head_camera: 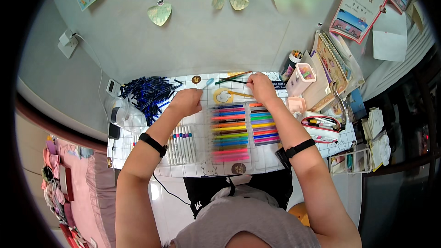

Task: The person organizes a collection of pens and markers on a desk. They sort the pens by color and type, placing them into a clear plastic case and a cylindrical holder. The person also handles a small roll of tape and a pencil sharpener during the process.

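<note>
My left hand [187, 102] is above the left-centre of the desk, fingers curled around a slim pen with a light blue end [209, 82]. My right hand [262, 88] is at the back of the desk, its fingertips closed at the end of a dark pencil [237, 81]. That pencil lies across a reddish-brown pencil [241, 74]. Just below, a yellow pencil [239, 93] runs under or beside the same hand. Between my forearms lies a clear case [209, 137] with rows of coloured pens [230, 124], its right row [263, 124] partly covered by my right arm.
Dark blue ink cartridges [148, 93] form a heap at the back left, near a clear plastic jar [119, 112]. White markers [181, 144] lie at left. A pink bin [300, 79], pencil holder [292, 62], open pencil case [320, 125] and notebooks [329, 62] crowd the right side.
</note>
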A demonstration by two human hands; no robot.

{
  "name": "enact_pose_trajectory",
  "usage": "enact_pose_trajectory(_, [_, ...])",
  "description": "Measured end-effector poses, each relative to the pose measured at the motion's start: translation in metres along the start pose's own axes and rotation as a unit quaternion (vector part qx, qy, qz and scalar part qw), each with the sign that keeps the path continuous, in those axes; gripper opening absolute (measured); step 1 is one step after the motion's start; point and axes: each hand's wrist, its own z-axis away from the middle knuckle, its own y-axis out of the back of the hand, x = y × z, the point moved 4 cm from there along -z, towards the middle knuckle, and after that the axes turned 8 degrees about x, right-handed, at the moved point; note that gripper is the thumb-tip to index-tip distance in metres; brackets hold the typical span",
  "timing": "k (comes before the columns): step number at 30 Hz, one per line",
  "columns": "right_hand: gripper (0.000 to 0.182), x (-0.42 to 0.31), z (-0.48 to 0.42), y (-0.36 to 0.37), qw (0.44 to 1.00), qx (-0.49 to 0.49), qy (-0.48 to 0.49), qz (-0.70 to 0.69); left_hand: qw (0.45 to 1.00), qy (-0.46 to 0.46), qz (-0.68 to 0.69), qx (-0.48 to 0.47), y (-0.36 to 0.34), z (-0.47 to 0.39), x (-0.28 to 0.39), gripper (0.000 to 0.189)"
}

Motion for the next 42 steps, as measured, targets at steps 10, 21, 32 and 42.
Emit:
enact_pose_trajectory(10, [0.014, -0.006, -0.024, -0.029, 0.999, -0.013, 0.026, 0.026, 0.989, 0.018, 0.140, 0.055, 0.015, -0.033, 0.016, 0.023])
enact_pose_trajectory(21, [0.018, 0.021, -0.017, -0.003, 0.995, -0.036, 0.051, 0.072, 0.996, 0.079, 0.037, -0.024, -0.022, -0.081, 0.031, 0.028])
enact_pose_trajectory(32, [0.019, 0.014, -0.004, -0.011, 0.970, -0.089, 0.090, 0.209, 0.988, -0.014, 0.104, -0.113, -0.033, -0.074, 0.056, 0.017])
enact_pose_trajectory(42, [0.026, 0.017, -0.001, -0.007, 0.975, -0.153, -0.044, 0.152, 0.972, -0.054, 0.139, -0.183, -0.021, -0.063, 0.068, 0.035])
